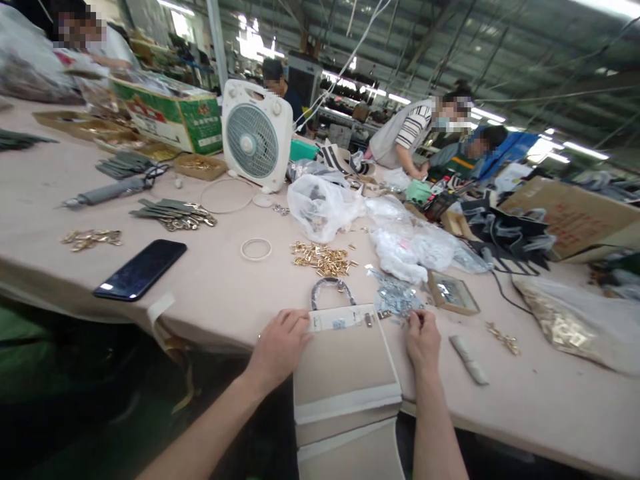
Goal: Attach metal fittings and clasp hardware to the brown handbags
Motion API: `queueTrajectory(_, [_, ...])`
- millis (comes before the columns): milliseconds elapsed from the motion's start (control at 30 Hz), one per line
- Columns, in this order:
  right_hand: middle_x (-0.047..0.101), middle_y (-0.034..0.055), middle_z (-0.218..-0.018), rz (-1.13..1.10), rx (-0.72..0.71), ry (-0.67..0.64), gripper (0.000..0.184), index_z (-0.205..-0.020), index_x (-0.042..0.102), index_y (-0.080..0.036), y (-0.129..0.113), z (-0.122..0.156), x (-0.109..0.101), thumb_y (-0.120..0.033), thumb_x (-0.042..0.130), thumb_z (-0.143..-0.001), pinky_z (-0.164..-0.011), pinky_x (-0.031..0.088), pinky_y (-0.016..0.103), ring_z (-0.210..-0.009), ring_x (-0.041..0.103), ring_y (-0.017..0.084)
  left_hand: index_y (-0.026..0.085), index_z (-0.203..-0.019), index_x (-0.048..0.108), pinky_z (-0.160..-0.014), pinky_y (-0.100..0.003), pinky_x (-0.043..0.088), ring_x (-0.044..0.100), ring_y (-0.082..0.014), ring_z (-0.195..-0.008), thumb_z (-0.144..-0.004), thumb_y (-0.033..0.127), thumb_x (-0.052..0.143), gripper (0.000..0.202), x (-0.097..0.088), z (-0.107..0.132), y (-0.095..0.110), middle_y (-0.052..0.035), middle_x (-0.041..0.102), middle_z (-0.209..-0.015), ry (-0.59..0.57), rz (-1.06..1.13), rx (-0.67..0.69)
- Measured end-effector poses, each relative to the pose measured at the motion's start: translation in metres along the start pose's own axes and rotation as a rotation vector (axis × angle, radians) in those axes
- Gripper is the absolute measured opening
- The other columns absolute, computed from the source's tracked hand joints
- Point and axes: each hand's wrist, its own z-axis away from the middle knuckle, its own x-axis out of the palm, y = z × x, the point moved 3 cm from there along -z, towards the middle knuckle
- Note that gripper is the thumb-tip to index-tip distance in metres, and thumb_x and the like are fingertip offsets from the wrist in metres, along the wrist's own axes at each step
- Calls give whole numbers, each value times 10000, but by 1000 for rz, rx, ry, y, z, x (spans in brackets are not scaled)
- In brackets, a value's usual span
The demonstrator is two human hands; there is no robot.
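Observation:
A beige handbag (345, 363) with white trim and a dark curved handle (330, 288) lies at the table's near edge. My left hand (280, 347) rests on its upper left corner, fingers curled against the white top strip. My right hand (423, 337) is at the bag's right side, fingertips pinched on a small silver metal piece from a pile of silver fittings (395, 293).
Gold clasps (323, 259), a white ring (256, 249), a black phone (141, 269), plastic bags (325, 203), a white fan (256, 133), boxes and strap bundles cover the pale table (225, 293). A bag of gold hardware (570, 323) lies right. Other people work at the far side.

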Motion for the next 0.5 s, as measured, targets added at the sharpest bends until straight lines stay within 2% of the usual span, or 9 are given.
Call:
queueTrajectory(200, [666, 55, -849, -220, 10, 210, 392, -1051, 634, -171, -20, 13, -11, -533, 605, -903, -766, 488, 367, -762, 628, 216, 221, -1133, 612, -998, -455, 556, 588, -254, -1161, -1009, 246, 596, 127, -4, 0, 4, -73, 676, -1245, -23, -4, -46])
queueTrajectory(267, [659, 38, -799, -324, -13, 181, 407, -1051, 645, -172, -40, 24, -7, -543, 660, -882, -706, 500, 352, -696, 617, 199, 222, -1128, 607, -989, -450, 555, 590, -251, -1151, -1011, 273, 599, 128, -5, 0, 4, -72, 675, -1256, -40, -14, -51])
queueTrajectory(333, [661, 34, -766, -454, -38, 33, 406, -1047, 653, -182, -70, 39, 1, -548, 694, -877, -647, 510, 334, -652, 612, 190, 224, -1113, 605, -980, -444, 552, 590, -249, -1137, -1016, 293, 592, 120, -5, 1, 4, -71, 677, -1257, -45, -21, -52])
queueTrajectory(500, [700, 47, -846, -605, -102, -502, 378, -1138, 691, -212, -156, 84, 31, -514, 703, -911, -649, 554, 312, -694, 641, 178, 228, -1108, 603, -961, -441, 546, 589, -247, -1130, -1015, 297, 592, 117, -7, 2, 6, -78, 672, -1270, -40, -22, -82])
